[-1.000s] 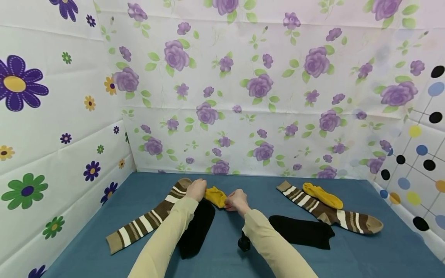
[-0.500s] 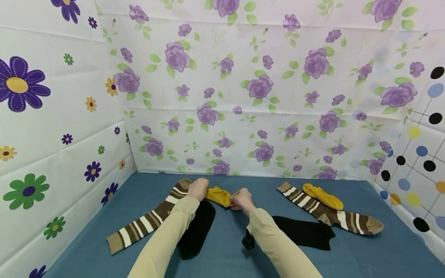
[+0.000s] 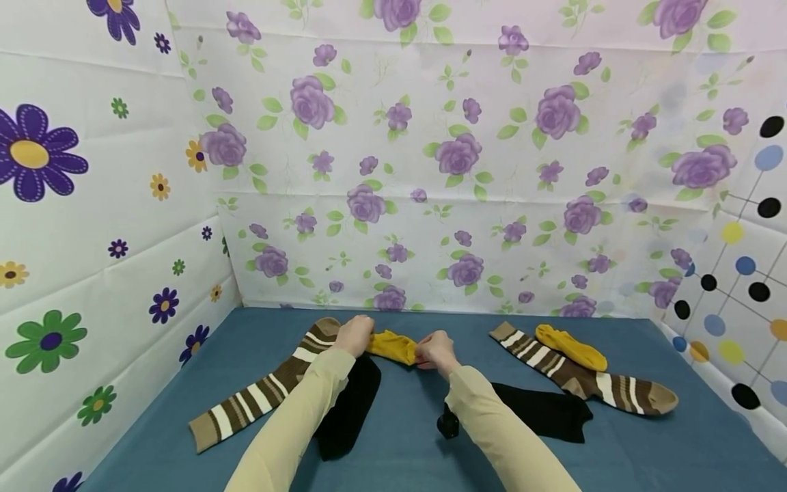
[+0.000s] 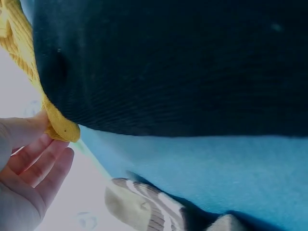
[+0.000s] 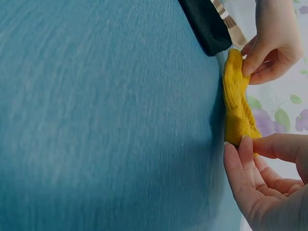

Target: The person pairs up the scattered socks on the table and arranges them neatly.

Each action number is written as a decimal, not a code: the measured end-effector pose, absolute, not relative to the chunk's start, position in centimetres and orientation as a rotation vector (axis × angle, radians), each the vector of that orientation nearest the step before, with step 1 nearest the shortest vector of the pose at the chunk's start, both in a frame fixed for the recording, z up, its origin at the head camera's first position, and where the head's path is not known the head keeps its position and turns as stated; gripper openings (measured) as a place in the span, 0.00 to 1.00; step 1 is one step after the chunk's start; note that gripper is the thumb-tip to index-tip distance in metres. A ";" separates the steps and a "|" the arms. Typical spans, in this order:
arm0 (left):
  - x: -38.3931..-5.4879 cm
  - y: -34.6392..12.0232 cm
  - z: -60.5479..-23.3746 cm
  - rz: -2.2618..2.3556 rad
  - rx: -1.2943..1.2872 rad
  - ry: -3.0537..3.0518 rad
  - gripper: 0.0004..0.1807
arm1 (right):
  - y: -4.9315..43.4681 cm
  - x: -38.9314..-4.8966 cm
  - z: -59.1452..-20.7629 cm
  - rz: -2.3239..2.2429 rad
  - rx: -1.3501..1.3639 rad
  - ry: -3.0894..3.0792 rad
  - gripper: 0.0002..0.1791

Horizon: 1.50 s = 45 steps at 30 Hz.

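Pinching, left: our left hand [image 3: 354, 335] is clamped on one end of the yellow sock [image 3: 392, 347].
Pinching, right: our right hand [image 3: 436, 351] nips its other end between thumb and fingers.
Yellow sock's place: between our hands, near the back of the blue bench [image 3: 393, 437].
Left socks: we see a black sock [image 3: 353, 410] beside a striped sock [image 3: 258, 396].
Right socks: second black sock [image 3: 553, 413], second striped sock [image 3: 615, 393], second yellow sock [image 3: 572, 347] against the stripes.
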<state>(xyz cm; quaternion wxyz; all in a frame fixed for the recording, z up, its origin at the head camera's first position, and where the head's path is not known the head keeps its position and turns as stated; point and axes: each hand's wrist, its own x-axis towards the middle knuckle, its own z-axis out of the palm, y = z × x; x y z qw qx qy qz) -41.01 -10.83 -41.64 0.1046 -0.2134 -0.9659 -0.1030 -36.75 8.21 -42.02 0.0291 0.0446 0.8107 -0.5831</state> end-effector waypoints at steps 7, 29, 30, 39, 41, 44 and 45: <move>-40.6 -10.5 -41.2 -0.360 -0.652 -2.866 0.06 | 9.1 -37.1 -42.2 -1.783 0.137 2.522 0.05; -40.1 -9.0 -40.8 -0.478 -0.731 -2.884 0.04 | 11.5 -36.7 -41.1 -1.726 0.114 2.558 0.07; -40.1 -8.9 -40.8 -0.481 -0.730 -2.887 0.04 | 11.6 -36.8 -41.1 -1.723 0.117 2.559 0.07; -39.6 -8.4 -40.3 -0.554 -0.740 -2.885 0.04 | 12.4 -36.8 -41.1 -1.719 0.109 2.567 0.06; -39.5 -8.3 -40.2 -0.582 -0.737 -2.890 0.04 | 12.5 -36.8 -41.1 -1.717 0.110 2.569 0.06; -39.4 -8.1 -40.3 -0.617 -0.739 -2.890 0.04 | 12.6 -36.8 -41.0 -1.718 0.099 2.566 0.06; -39.4 -8.1 -40.3 -0.626 -0.742 -2.888 0.05 | 12.6 -36.9 -41.0 -1.718 0.093 2.564 0.06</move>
